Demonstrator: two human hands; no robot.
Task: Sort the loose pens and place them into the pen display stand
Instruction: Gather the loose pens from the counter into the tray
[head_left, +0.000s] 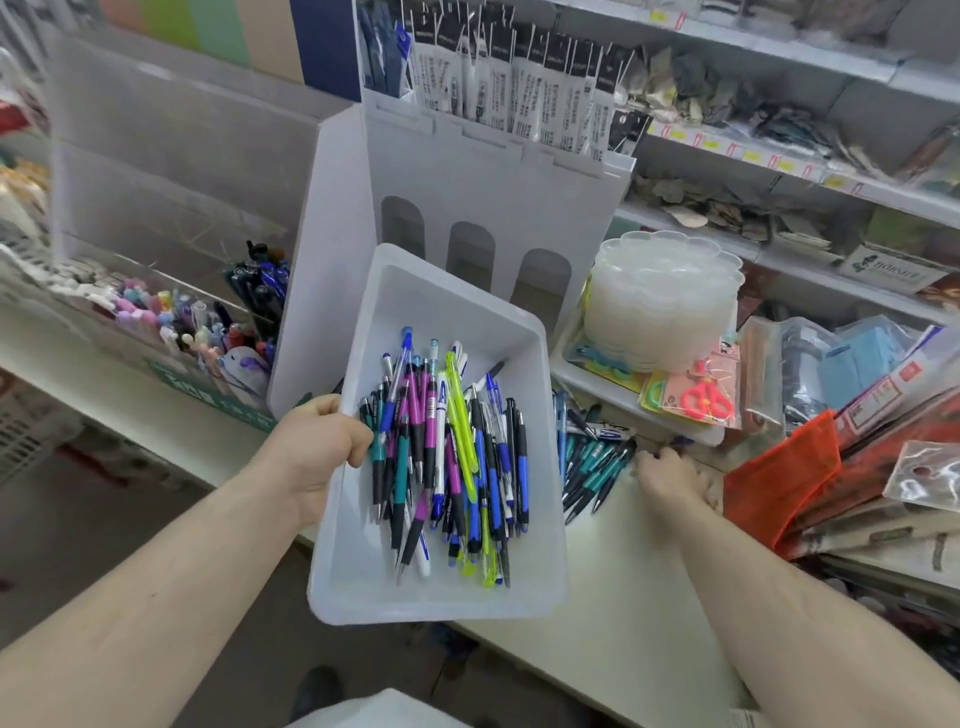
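My left hand (324, 447) grips the left rim of a white plastic tray (540, 582) and holds it tilted in the air. Inside lie several loose pens (447, 457) in blue, purple, teal, yellow and black. Behind the tray stands the white pen display stand (457, 171), with three arched slots low down and packaged refills in its top row. My right hand (670, 475) rests on the counter beside a second heap of teal and blue pens (592, 457), fingers curled at the pile's right end. Whether it holds a pen I cannot tell.
A clear bin of mixed pens and erasers (171, 322) sits left of the stand. To the right are a stack of clear lids (665, 296), pink scissors (709, 400), packaged goods and an orange bag (779, 478). Shelves run behind. Pale counter (639, 597) lies below my right forearm.
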